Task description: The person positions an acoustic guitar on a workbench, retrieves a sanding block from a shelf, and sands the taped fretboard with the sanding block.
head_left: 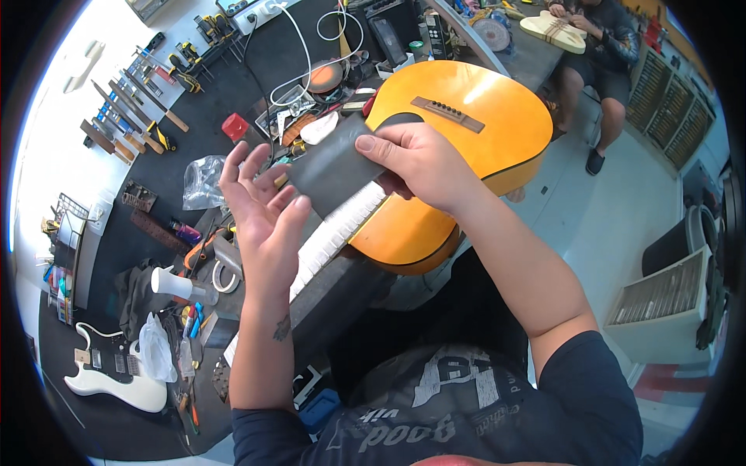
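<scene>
A dark grey rectangular sheet, possibly sandpaper, is pinched at its right edge between the thumb and fingers of my right hand. My left hand is at the sheet's left edge, palm up, its fingers spread and not closed on it. Below both hands lies an acoustic guitar with a glossy orange top and a dark bridge. White strips cover its fretboard, which runs down to the lower left. The sheet and my right hand hide most of the soundhole.
On the dark bench stand a white-capped bottle, a tape roll, a clear plastic bag and a red-capped container. Files hang at the left. A white electric guitar lies lower left. Another person holds a pale guitar body.
</scene>
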A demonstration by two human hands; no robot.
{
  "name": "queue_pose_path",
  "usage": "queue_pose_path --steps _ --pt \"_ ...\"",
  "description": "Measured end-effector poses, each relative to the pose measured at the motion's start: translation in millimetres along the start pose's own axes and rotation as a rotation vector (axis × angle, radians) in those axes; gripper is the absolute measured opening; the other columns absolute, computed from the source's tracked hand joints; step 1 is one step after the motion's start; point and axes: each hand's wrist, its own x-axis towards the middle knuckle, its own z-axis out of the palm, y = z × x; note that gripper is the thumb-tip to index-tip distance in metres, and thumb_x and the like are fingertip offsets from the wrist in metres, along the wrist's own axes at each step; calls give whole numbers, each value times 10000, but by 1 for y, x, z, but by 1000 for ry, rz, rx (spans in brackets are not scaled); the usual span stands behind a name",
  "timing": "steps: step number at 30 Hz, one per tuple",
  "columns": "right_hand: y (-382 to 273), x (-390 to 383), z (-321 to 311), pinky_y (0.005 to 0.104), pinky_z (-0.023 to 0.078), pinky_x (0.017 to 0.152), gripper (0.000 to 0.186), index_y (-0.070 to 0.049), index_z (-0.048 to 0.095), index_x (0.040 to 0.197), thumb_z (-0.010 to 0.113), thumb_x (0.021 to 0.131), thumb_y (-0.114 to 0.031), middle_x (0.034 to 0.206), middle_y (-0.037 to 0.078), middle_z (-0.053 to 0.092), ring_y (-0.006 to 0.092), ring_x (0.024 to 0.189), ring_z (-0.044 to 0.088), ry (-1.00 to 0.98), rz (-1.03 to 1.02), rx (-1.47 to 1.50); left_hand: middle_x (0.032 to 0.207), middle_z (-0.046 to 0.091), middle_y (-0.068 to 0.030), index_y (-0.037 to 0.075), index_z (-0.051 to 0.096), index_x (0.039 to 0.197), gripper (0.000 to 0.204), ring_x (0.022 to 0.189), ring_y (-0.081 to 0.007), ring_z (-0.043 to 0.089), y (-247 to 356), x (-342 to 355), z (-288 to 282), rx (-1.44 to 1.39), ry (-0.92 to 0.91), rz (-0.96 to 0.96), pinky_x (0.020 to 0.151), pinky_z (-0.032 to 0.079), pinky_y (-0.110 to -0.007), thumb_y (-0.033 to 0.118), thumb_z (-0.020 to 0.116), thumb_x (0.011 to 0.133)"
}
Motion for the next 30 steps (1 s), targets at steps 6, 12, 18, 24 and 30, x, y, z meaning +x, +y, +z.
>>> queue_pose_path --steps 6,12,18,24,30 --pt "-3 1 -4 220 280 426 339 -71 700 1040 677 1136 -395 600 -25 500 51 447 396 -157 363 510 1622 518 -235 89 331 1718 986 1471 -382 570 -5 1 -19 -645 -357 -376 1172 532 -606 271 790 865" --pt "0 -1 15 221 335 426 492 -32 729 1084 617 1156 -505 591 13 554 69 432 428 -239 518 536 1579 550 -217 80 372 1686 979 1468 -396 575 -28 -7 3 -779 -362 -381 1205 509 -609 431 865 916" --pt "14 -3 -16 400 580 755 639 -3 789 1118 575 1127 -605 830 131 761 275 788 735 99 156 -700 1433 570 -165 75 488 1544 765 1324 -274 654 -32 21 2 70 -221 -98 1074 610 -395 82 893 894" --pt "47 -19 -26 481 460 1132 375 -54 813 1117 716 1047 -410 1268 109 744 319 1327 613 128 -179 -1242 1500 478 -319 61 626 1443 689 1370 -476 574 -48 13 45 868 -399 245 1139 544 -526 239 916 843" --pt "53 -18 -25 512 356 1272 393 -42 840 1117 701 1051 -403 1345 102 748 328 1479 534 100 -201 -1257 1468 507 -342 68 636 1443 699 1288 -501 634 -46 18 42 873 -381 121 1113 554 -541 223 915 821"
